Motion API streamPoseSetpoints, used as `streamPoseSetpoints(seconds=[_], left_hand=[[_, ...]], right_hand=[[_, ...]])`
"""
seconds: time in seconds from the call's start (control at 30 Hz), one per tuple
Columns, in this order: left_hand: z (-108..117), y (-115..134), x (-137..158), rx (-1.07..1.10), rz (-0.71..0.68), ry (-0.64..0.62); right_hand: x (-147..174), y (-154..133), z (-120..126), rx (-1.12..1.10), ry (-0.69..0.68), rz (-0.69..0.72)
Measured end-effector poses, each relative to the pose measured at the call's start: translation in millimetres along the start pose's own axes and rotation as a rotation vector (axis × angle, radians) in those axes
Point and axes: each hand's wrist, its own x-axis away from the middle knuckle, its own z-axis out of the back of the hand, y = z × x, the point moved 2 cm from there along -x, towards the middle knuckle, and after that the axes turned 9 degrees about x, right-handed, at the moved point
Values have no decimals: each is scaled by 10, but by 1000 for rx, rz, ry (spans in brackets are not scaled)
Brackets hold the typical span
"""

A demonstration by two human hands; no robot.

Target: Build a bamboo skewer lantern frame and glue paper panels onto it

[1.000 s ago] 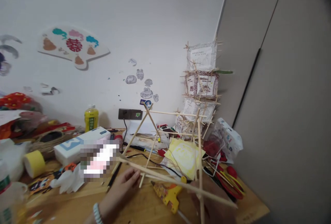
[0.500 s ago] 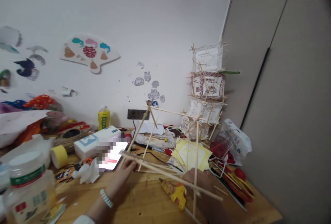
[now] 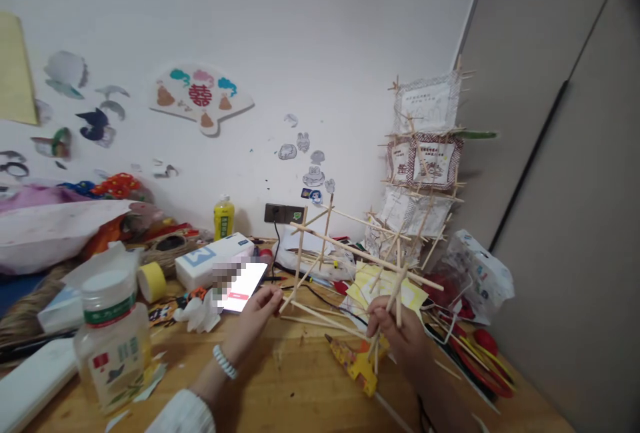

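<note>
A box-like frame of thin wooden sticks (image 3: pixel 345 245) is held up over the table between my two hands. My left hand (image 3: pixel 263 310) pinches it at the lower left corner. At the lower right, my right hand (image 3: pixel 395 326) closes its fingers around the sticks of the near corner. Below the frame, a yellow glue gun (image 3: pixel 354 363) lies on the table, partly hidden by my right hand and the sticks. A glowing phone or tablet (image 3: pixel 250 280), partly blurred out, lies beyond my left wrist.
A clear plastic jar (image 3: pixel 114 346), a yellow tape roll (image 3: pixel 151 282), a tissue box (image 3: pixel 213 258) and a yellow bottle (image 3: pixel 224 218) stand on the left. At the back right rises a stick tower with paper panels (image 3: pixel 425 160). Yellow paper (image 3: pixel 363 280) lies behind the frame.
The stick frame has been turned over in my hands, and its near long stick now sits higher. My right hand has come up to its corner. The view has shifted left.
</note>
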Motion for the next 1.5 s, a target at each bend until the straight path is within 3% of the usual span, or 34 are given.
streamPoseSetpoints(seconds=[0.13, 0.3, 0.43, 0.53, 0.6, 0.7, 0.8, 0.93, 1.13, 1.3, 1.5], left_hand=[[-4, 63, 66, 4, -24, 13], [43, 134, 57, 0, -46, -36], [96, 150, 10, -64, -46, -91], [168, 166, 2, -100, -41, -11], [225, 189, 21, -42, -55, 53], [280, 216, 43, 241, -56, -6], [314, 228, 15, 441, -65, -79], [348, 252, -39, 484, -103, -76], [337, 310, 29, 482, -87, -71], [368, 262, 27, 579, -35, 69], [385, 348, 26, 741, -214, 202]], right_hand=[[-98, -10, -9, -123, -8, -71], [-248, -14, 27, -276, 85, -143], [-296, 8, 35, -296, 99, -108], [-275, -5, -10, -227, 62, -66], [-251, -48, -64, -156, 14, -32], [-218, -133, -161, -49, -86, 23], [-188, -174, -235, 29, -160, 97], [-174, -144, -252, 87, -174, 225], [-269, -188, -162, 275, -205, 588], [-274, -265, -153, 603, -227, 842], [-191, -307, -253, 713, -203, 1018]])
